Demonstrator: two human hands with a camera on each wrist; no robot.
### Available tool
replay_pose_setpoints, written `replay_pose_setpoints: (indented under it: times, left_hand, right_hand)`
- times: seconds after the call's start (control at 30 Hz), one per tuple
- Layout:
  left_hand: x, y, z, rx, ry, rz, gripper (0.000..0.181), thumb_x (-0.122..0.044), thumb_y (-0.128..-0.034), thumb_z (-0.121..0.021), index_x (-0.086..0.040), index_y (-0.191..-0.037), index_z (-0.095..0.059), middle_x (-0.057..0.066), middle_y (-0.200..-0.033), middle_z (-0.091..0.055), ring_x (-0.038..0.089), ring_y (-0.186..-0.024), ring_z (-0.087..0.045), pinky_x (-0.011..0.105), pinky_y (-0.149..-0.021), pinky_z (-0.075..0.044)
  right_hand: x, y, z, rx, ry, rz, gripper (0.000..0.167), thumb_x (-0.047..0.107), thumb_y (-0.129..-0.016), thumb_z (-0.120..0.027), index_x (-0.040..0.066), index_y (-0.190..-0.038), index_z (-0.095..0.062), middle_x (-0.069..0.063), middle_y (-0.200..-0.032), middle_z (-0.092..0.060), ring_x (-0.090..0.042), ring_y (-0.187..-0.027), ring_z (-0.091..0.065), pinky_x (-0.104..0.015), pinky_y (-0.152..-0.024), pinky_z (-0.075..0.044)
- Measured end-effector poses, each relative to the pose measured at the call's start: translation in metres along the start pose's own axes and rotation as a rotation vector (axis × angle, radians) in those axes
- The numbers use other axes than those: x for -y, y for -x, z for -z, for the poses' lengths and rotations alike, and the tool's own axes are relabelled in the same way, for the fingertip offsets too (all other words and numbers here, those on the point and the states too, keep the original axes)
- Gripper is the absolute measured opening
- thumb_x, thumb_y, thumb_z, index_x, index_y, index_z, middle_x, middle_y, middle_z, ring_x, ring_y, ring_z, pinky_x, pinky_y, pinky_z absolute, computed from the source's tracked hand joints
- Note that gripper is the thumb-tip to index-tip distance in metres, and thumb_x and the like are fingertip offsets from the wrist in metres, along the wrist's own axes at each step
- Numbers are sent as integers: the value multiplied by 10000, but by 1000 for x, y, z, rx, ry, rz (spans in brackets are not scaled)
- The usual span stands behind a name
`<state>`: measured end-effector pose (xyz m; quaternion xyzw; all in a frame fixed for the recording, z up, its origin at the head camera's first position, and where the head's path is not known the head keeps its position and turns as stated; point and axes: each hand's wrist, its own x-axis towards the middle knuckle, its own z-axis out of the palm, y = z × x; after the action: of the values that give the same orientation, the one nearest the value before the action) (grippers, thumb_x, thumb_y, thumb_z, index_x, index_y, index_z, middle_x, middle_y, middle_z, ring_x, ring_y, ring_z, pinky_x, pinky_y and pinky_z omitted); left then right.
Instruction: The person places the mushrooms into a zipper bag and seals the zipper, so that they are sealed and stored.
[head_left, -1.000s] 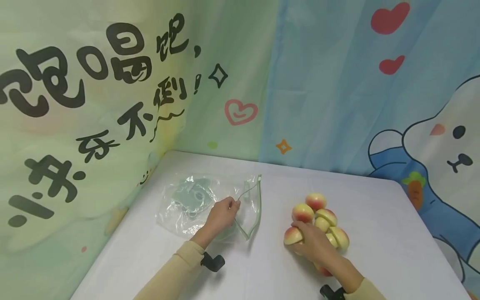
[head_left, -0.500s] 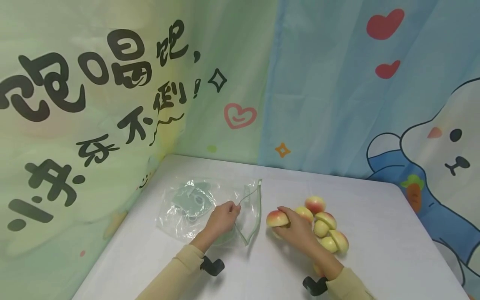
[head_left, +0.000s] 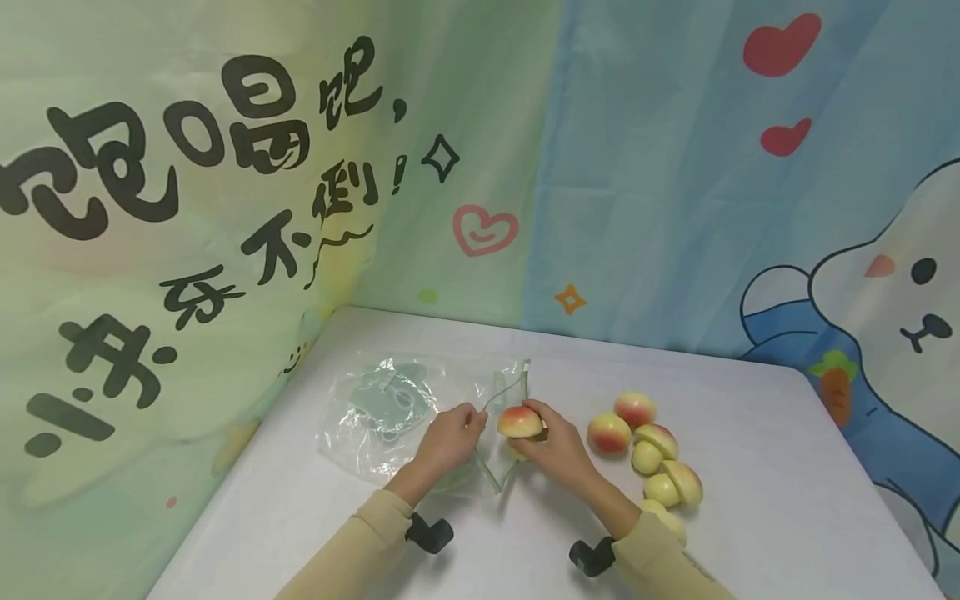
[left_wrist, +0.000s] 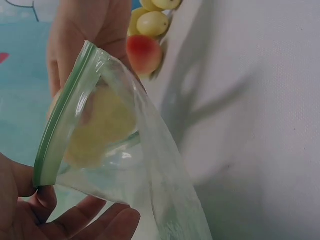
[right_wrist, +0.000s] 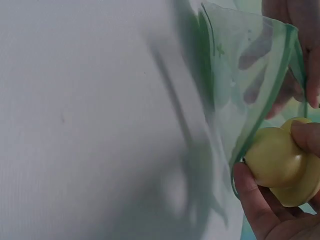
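A clear zip-lock bag point(head_left: 461, 379) with a green seal lies on the table, its mouth spread towards the right. My left hand point(head_left: 447, 437) pinches the seal edge point(left_wrist: 65, 115) between thumb and fingers, the other fingers lying along the plastic. In my right hand point(head_left: 561, 450) is a mushroom-shaped toy point(head_left: 520, 422), with a red-and-yellow cap and a pale yellow rounded stem point(right_wrist: 275, 157). Fingers and thumb grip it at the bag's mouth. Through the plastic in the left wrist view, the toy's yellow underside point(left_wrist: 102, 125) shows blurred.
Several similar mushroom toys point(head_left: 609, 435) lie in a loose cluster to the right of my right hand. The white table point(head_left: 780, 467) meets printed curtains point(head_left: 637, 183) at the back and left. Something pale green point(head_left: 393, 396) shows under or in the bag.
My right hand has lifted the mushroom toy from the cluster and carried it left to the bag's mouth. The left hand keeps its hold on the bag edge.
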<state>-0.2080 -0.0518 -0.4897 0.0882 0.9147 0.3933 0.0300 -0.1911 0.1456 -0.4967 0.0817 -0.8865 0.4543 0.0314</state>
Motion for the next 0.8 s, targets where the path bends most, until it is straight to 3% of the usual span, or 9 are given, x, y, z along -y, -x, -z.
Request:
replay_pose_setpoints:
  times: [0.33,0.53,0.67,0.8]
  left_hand:
    - [-6,6,0,-12,-28,-32,262,-303,-999,-510,-128,-811,-562,-23,-631,-511,133,-554,-457,278,-500,-377]
    - [-5,6,-3,-9,-46,-58,255,-290,-1000,-513,-133,-804,-558,-36,-617,-499,122,-532,-437,269,-479,-358]
    - [-6,7,-3,-6,-44,-70,260,-285,-999,-515,-137,-789,-550,-46,-606,-485,110,-520,-422,258,-465,-346]
    - [-8,7,-3,0,-42,-85,263,-279,-1005,-506,-135,-789,-548,-50,-597,-473,98,-512,-414,246,-455,-339]
  right_hand:
    - [-8,-7,-21,11,-45,-55,614,184,-794,-797,16,-1323,-535,-190,-1204,-625,-210,-836,-654,-304,-695,-529]
    - [-8,-12,-27,-22,25,-77,621,255,-788,-806,3,-1296,-552,-189,-1147,-653,-168,-734,-562,-280,-621,-460]
    - [-7,-16,-30,-33,73,-94,633,302,-787,-811,12,-1291,-562,-183,-1158,-659,-197,-798,-609,-311,-659,-486]
    - [-3,-17,-34,-4,62,-79,608,253,-797,-800,5,-1297,-559,-229,-1201,-639,-241,-856,-662,-347,-703,-536]
